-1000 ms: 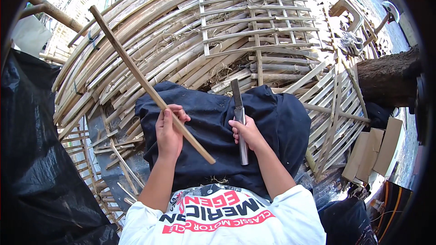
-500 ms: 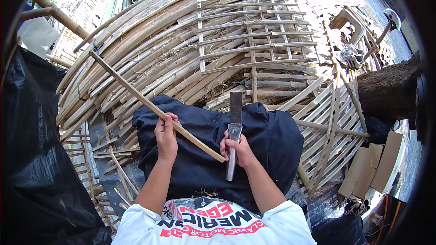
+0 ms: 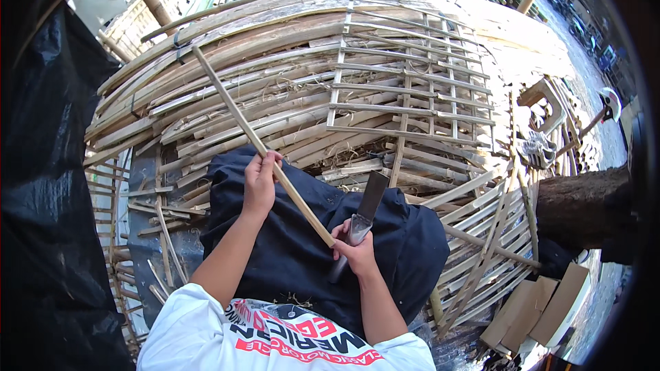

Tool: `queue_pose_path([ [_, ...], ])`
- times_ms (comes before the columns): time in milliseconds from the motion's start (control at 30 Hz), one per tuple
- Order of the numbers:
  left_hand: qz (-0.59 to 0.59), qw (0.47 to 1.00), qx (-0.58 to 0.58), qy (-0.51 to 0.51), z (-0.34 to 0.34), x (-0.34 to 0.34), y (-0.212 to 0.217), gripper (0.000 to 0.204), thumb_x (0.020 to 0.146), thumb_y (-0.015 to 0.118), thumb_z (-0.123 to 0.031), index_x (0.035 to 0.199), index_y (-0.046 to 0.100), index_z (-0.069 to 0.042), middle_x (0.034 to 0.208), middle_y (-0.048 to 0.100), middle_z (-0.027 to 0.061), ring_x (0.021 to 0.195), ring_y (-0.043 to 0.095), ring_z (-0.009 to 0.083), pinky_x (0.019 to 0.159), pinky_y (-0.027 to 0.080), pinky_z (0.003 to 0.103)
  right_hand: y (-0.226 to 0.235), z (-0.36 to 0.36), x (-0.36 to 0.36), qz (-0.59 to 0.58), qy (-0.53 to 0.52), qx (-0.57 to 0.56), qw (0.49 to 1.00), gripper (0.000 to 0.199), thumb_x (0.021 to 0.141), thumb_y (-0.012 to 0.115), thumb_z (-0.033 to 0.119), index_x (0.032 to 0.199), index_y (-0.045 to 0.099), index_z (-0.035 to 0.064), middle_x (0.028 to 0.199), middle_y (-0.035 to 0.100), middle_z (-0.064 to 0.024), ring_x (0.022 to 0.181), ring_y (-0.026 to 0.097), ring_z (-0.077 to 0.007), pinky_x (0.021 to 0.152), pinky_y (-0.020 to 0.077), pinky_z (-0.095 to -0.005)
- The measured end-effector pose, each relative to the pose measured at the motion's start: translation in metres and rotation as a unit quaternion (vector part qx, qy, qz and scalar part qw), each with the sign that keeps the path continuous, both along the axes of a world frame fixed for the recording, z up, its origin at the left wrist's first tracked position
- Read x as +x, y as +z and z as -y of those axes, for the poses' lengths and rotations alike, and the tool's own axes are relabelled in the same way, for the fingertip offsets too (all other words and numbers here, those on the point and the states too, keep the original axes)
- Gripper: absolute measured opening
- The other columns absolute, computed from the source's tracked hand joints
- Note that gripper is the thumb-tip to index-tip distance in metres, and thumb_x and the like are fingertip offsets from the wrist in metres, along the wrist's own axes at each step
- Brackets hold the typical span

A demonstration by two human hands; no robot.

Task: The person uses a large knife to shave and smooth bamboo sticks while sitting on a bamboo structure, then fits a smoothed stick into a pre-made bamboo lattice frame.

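Gripping bamboo stick (image 3: 254,139), left hand (image 3: 260,182); right hand (image 3: 355,251) clasping knife (image 3: 362,214); brown cartons (image 3: 540,309) lower right.

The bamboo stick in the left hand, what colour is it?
Pale tan, seen in the head view: the bamboo stick in the left hand.

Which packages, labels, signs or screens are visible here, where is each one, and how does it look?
Flattened cardboard boxes: lower right, beside the tree trunk; plain brown, rectangular panels leaning together.
Printed lettering on the shirt: bottom centre, on the person's white shirt; red and black, seen upside down.
No signs or screens are in view.
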State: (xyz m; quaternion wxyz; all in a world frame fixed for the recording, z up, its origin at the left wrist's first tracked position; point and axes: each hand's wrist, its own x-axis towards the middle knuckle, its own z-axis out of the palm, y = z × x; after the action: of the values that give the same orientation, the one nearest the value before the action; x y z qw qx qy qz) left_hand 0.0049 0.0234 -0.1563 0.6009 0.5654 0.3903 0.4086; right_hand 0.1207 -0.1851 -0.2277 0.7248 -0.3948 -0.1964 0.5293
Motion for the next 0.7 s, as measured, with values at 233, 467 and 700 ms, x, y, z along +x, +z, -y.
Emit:
queue_pose_path([
  [233, -0.022, 0.998, 0.055, -0.021, -0.008, -0.001, -0.027, 0.031, 0.102, 0.047, -0.030, 0.092, 0.061, -0.004, 0.075, 0.052, -0.0030, 0.063, 0.044, 0.0035, 0.057, 0.036, 0.020, 0.001, 0.003, -0.006, -0.071, 0.000, 0.010, 0.997, 0.037, 0.071, 0.065, -0.013, 0.094, 0.045, 0.0074, 0.088, 0.064, -0.0172, 0.067, 0.065, -0.0216, 0.047, 0.0522, -0.0278],
  [467, 0.016, 0.998, 0.024, -0.051, -0.006, 0.016, -0.047, 0.031, 0.102, 0.047, -0.028, 0.093, 0.062, -0.003, 0.076, 0.053, -0.0021, 0.068, 0.046, 0.0059, 0.061, 0.038, 0.022, -0.003, 0.000, -0.004, 0.019, 0.012, -0.038, 0.999, 0.038, 0.072, 0.071, -0.012, 0.094, 0.046, 0.0067, 0.089, 0.065, -0.0154, 0.067, 0.065, -0.0183, 0.048, 0.0518, -0.0253],
  [700, 0.008, 0.995, 0.013, -0.101, 0.000, 0.068, -0.040, 0.030, 0.101, 0.049, -0.029, 0.092, 0.063, -0.004, 0.072, 0.050, -0.0034, 0.063, 0.045, 0.0045, 0.056, 0.037, 0.023, 0.002, 0.004, 0.003, 0.047, -0.024, -0.088, 0.995, 0.034, 0.076, 0.071, -0.008, 0.094, 0.045, 0.0055, 0.087, 0.065, -0.0158, 0.066, 0.066, -0.0189, 0.048, 0.0514, -0.0258],
])
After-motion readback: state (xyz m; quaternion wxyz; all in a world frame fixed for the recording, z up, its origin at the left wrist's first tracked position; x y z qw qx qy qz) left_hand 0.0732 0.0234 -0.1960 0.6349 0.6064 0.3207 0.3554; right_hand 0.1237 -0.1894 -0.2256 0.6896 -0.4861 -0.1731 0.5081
